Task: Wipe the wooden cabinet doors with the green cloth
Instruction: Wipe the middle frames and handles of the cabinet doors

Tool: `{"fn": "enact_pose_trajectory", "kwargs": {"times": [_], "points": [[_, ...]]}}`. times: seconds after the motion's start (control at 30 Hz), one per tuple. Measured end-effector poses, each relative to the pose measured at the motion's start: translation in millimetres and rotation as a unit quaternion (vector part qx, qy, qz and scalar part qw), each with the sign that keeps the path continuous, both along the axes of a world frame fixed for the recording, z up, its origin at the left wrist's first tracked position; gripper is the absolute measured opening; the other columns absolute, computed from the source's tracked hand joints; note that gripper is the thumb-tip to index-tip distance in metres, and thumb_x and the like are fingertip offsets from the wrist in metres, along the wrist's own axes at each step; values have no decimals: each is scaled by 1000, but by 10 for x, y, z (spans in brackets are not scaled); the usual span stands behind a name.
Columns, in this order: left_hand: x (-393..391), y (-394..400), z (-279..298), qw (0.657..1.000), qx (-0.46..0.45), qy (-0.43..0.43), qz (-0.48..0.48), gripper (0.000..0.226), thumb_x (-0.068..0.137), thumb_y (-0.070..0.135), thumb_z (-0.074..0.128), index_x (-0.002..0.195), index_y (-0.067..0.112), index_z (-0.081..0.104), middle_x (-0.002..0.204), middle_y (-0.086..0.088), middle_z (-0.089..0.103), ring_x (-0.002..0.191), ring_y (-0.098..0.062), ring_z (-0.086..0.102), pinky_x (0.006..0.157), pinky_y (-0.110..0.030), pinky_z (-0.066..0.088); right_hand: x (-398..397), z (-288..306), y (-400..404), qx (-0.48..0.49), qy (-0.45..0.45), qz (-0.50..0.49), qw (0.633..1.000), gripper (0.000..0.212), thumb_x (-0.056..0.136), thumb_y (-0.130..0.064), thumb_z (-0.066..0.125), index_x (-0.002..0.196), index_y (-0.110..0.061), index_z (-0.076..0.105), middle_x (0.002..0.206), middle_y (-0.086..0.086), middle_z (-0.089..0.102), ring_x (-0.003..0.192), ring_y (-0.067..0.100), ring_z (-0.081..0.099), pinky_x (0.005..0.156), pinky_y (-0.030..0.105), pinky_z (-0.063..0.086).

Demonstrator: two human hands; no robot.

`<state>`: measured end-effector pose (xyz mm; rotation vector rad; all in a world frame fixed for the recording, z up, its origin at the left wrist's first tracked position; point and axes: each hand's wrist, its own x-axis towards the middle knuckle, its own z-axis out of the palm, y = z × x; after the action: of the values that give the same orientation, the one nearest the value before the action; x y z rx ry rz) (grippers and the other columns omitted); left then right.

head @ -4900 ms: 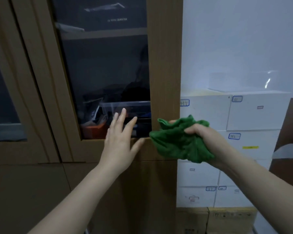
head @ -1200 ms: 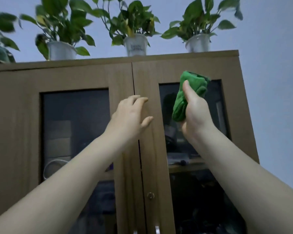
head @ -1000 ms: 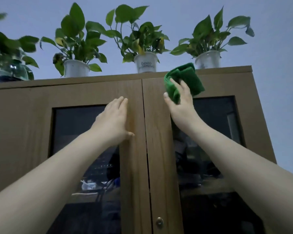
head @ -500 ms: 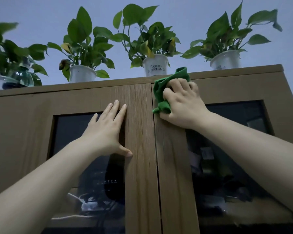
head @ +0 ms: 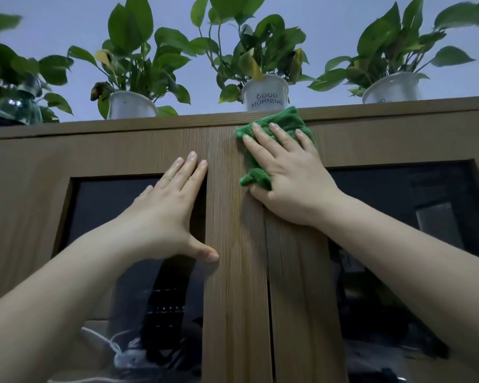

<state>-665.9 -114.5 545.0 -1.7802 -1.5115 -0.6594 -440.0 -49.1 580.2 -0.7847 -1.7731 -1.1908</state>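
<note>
I look up at two wooden cabinet doors with dark glass panes, the left door (head: 219,299) and the right door (head: 296,299). My right hand (head: 285,178) lies flat with fingers spread, pressing the green cloth (head: 282,120) against the top left corner of the right door, just under the cabinet's top edge. A fold of cloth sticks out below my thumb. My left hand (head: 169,208) rests flat and empty on the left door's inner frame, partly over its glass.
Three white pots of leafy plants stand on the cabinet top: one at the left (head: 130,106), one marked GOOD MORNING (head: 264,92) right above the cloth, one at the right (head: 390,88). A glass vessel (head: 17,109) stands far left. Shelved items show dimly behind the glass.
My right hand has flattened out on the cloth, fingers spread, at the top of the right door. The view has come closer. My left hand stays pressed on the left door.
</note>
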Motion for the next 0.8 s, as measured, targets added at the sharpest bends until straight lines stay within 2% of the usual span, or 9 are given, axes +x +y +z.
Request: {"fn": "enact_pose_trajectory", "kwargs": {"times": [0.1,0.2,0.23,0.27,0.33,0.43,0.53,0.67,0.8], "points": [[-8,-17,0,1000,2,4,1,152,29,97,51,141,41,-36,149,23,-44,140,1,-36,121,-53,13,185,-210,-2,28,-109,-1,994,78,88,-58,40,158,-27,26,167,-3,18,154,24,16,123,48,11],[-5,-31,1,1000,-1,6,7,153,29,98,49,143,40,-35,150,21,-44,141,-1,-35,121,-55,13,541,-377,32,39,-268,-2,963,78,87,-59,51,157,-31,28,166,-7,21,154,19,16,123,44,11],[-5,-29,0,1000,0,6,9,154,31,97,52,144,39,-34,151,21,-44,141,-1,-35,121,-55,12,655,-352,44,41,-296,-4,954,79,86,-60,52,156,-32,28,166,-7,20,154,17,14,124,44,11],[-5,-27,-3,1000,1,7,12,154,33,95,56,146,38,-33,151,21,-43,141,-1,-35,121,-55,11,732,-285,53,43,-297,-5,954,80,86,-61,54,156,-34,28,166,-6,18,154,17,12,124,44,11],[2,-26,-5,1000,5,8,21,154,37,93,61,147,37,-32,152,20,-42,141,-1,-34,121,-54,10,756,-94,46,38,-227,1,973,80,85,-62,55,156,-38,27,167,-3,13,155,21,8,124,46,11],[5,-16,-7,999,12,9,28,155,37,92,62,147,36,-31,153,20,-40,142,-1,-32,121,-53,9,519,132,7,13,-110,0,994,78,84,-73,35,155,-45,19,168,-3,2,155,20,-4,125,47,4],[-3,-7,-6,999,20,12,32,156,37,93,61,148,33,-31,154,19,-39,142,-2,-32,121,-53,8,227,259,-10,3,-55,29,998,82,82,-77,22,156,-42,17,169,1,3,155,19,-2,124,48,4],[-14,18,2,999,32,15,36,159,34,95,57,149,30,-30,155,18,-37,143,-2,-30,122,-51,9,-215,383,-36,-2,-36,45,998,91,81,-75,24,159,-29,15,169,4,8,155,18,2,124,47,3],[-55,47,-8,998,46,16,29,158,29,99,48,150,30,-29,156,19,-36,138,3,-32,121,-51,6,-348,340,-12,21,-60,19,998,86,88,-66,37,159,-22,20,168,3,14,155,17,8,124,46,3]]}}
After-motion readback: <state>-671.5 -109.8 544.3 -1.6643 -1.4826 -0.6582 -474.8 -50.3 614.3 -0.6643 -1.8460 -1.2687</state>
